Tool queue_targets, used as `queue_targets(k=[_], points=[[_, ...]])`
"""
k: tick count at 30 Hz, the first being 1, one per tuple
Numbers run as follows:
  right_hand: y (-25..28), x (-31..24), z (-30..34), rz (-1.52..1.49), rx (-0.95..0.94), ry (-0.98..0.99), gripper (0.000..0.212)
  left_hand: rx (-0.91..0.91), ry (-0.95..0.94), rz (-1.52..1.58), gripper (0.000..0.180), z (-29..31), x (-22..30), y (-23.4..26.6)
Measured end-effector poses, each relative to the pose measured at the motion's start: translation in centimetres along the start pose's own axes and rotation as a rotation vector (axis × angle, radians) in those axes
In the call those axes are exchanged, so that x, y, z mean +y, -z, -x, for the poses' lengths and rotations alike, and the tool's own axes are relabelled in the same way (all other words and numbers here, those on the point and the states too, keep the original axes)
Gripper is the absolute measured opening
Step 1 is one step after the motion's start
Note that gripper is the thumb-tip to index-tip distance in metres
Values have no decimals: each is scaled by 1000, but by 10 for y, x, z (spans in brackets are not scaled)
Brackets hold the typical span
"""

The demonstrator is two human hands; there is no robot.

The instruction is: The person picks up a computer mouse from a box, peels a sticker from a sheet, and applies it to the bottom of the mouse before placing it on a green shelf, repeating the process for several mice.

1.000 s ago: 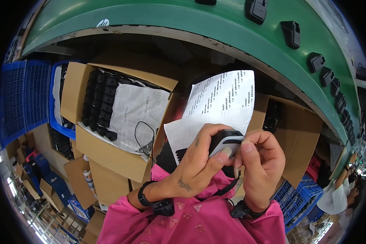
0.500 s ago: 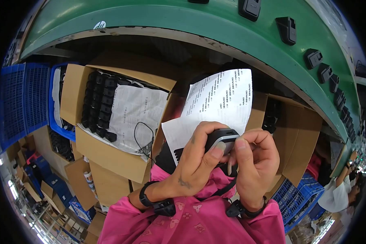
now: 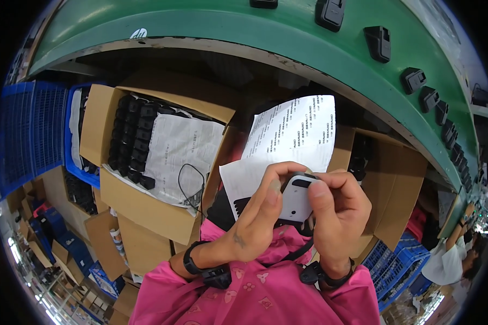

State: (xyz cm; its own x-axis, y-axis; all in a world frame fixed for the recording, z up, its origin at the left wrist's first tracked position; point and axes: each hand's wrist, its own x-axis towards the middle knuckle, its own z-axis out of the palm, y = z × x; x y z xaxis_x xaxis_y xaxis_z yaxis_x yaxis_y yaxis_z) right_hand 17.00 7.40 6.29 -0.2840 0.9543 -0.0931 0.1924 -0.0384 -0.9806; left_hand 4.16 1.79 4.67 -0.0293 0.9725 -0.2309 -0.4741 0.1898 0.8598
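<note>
A small rounded plastic device (image 3: pixel 296 201), with a light grey face, a dark strip near its top and black edges, is held between my two hands above my lap. My left hand (image 3: pixel 255 216) wraps its left side, fingers behind it and thumb raised along the edge. The thumb and bent forefinger of my right hand (image 3: pixel 341 214) close on its upper right edge. Whether a smaller piece sits in that pinch is hidden. Just beyond the hands lies a white sheet of printed labels (image 3: pixel 293 127), its lower left part plain.
A green bench (image 3: pixel 200 24) curves across the top, with several black plastic housings (image 3: pixel 378 43) along it. An open carton (image 3: pixel 146 197) of black parts stands left, a thin black cord (image 3: pixel 185 184) over its edge. Another carton (image 3: pixel 396 179) stands right; blue crates flank both. Someone in white (image 3: pixel 444 260) is far right.
The device has turned in my hands, so its light grey face shows instead of its dark end. My left thumb has lifted from its front; my right fingers now grip its upper edge.
</note>
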Motion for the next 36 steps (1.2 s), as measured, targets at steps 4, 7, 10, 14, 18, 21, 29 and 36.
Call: queue_targets(k=[4,7,10,14,18,21,29,36], points=[[0,-11,-1,-160,-16,-178,21,-110,133,96,58,-4,9,10],[-3,-12,-6,-179,-45,-196,22,-98,133,168,58,-5,10,15],[-15,-14,-9,-149,-81,-205,22,-65,110,222,56,-1,12,25],[-27,-17,-8,70,-172,-138,20,40,-54,-26,46,6,8,36],[-6,-12,-19,81,-204,34,18,132,-183,-124,37,14,24,58],[13,0,-35,85,39,-85,17,576,-160,103,43,50,18,114],[46,48,-44,133,44,-167,22,1430,453,-707,72,121,-139,303],[35,42,-33,208,11,-145,21,1521,652,-1018,69,105,-146,334]])
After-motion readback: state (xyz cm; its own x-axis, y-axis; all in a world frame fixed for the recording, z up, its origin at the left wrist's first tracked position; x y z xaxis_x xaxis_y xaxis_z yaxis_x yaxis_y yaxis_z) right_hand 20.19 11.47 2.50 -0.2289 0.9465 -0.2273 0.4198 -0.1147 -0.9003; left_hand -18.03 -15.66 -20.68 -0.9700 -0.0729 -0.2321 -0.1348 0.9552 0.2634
